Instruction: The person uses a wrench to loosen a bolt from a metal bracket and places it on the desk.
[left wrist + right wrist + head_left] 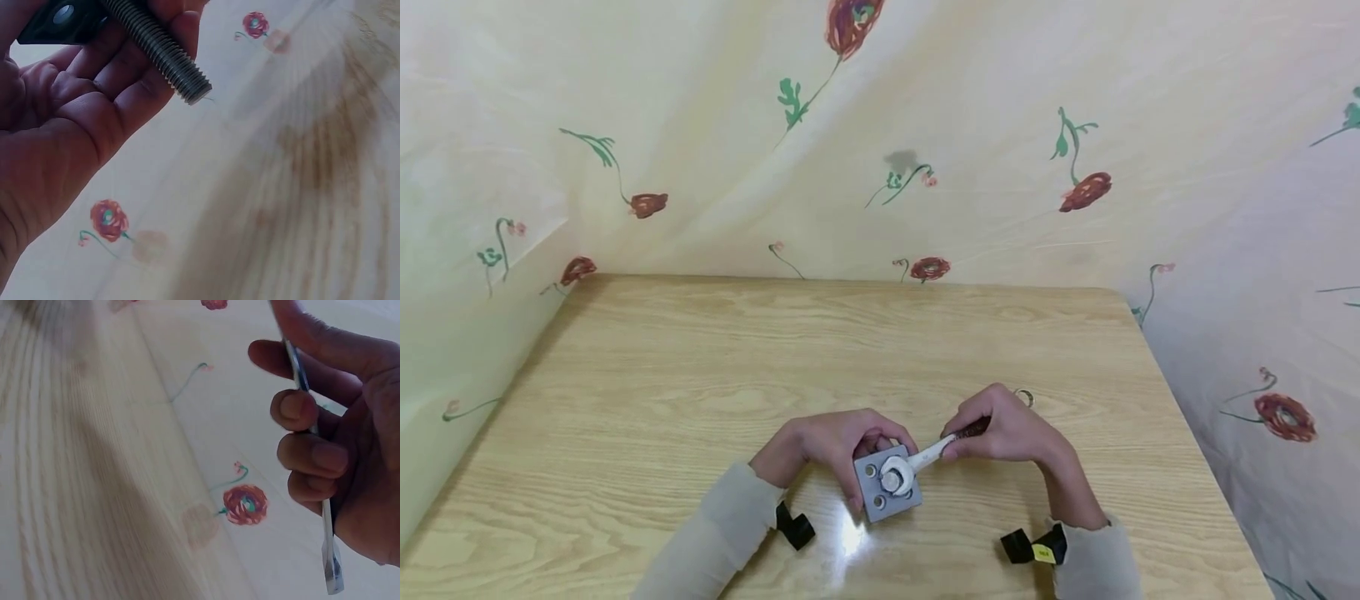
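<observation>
My left hand [838, 440] grips the sides of a grey metal plate [900, 505] with round holes in it. A bolt [891, 481] passes through the plate, and its long threaded shank [161, 53] sticks out underneath, beside the fingers in the left wrist view. With my right hand [1009, 429] I hold a silver wrench [931, 453] by its shank, fingers curled round it. The wrench's jaw end sits around the top of the bolt. Its other end [334, 578] extends out past the little-finger side of my palm in the right wrist view.
Both hands work over the near middle of a light wood-grain table [715, 358]. A flower-printed cloth [737, 183] hangs behind the table and along its sides. Dark straps [795, 527] with small black boxes circle both wrists.
</observation>
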